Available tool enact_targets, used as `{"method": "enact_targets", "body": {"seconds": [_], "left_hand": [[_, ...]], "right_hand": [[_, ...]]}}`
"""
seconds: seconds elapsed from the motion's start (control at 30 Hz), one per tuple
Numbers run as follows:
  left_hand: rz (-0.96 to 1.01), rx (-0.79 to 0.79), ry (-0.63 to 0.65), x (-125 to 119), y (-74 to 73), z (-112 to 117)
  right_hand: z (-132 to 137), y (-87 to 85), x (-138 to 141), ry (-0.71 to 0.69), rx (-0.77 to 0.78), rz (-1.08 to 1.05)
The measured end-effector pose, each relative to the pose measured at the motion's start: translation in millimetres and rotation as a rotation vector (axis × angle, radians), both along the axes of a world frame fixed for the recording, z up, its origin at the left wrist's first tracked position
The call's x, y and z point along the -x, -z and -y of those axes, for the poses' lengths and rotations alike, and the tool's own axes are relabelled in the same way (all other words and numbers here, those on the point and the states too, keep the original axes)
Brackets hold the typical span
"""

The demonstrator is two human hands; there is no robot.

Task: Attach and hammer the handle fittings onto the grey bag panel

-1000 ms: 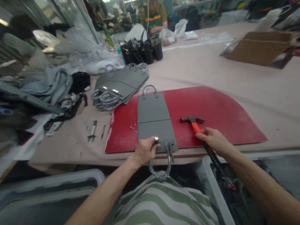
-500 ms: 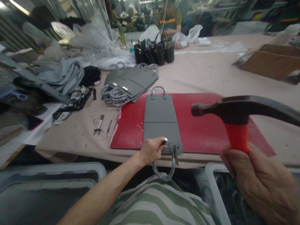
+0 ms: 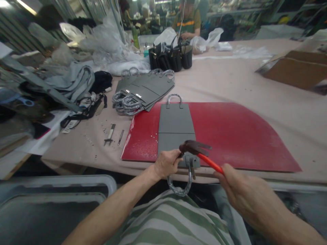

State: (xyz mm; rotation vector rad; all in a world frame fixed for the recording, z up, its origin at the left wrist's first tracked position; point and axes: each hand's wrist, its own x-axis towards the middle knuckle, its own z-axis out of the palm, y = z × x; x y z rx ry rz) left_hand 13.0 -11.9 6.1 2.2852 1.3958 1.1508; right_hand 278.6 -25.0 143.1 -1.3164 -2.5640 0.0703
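Note:
A flat grey bag panel [image 3: 176,127] with a wrapped handle at each end lies on a red mat [image 3: 230,132]. My left hand [image 3: 166,163] is closed at the panel's near edge, pinching a small metal tool upright beside the near handle [image 3: 180,185]. My right hand [image 3: 240,190] grips the orange handle of a hammer [image 3: 196,149]. The hammer's dark head is down on the tool by my left fingers.
A stack of grey panels [image 3: 145,90] lies left of the mat, small metal tools [image 3: 111,132] nearer. Black bags [image 3: 171,56] stand at the back, where a person sits. A cardboard box [image 3: 296,68] is at right; grey bins [image 3: 51,204] flank my lap.
My right hand lifted the hammer from the mat up toward the camera, then swung it down onto the tool held by my left hand. The left hand stayed in place.

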Motion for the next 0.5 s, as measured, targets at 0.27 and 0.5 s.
{"method": "enact_targets", "body": {"seconds": [0.27,0.5], "left_hand": [[-0.009,0.009,0.013,-1,-4.6,0],[-0.071,-0.057,0.04,3,-2.7,0]], "right_hand": [[-45,27.1,-13,0.213,0.421,-0.281],[-87,94.9,-18,0.439,0.178,-0.053]]}}
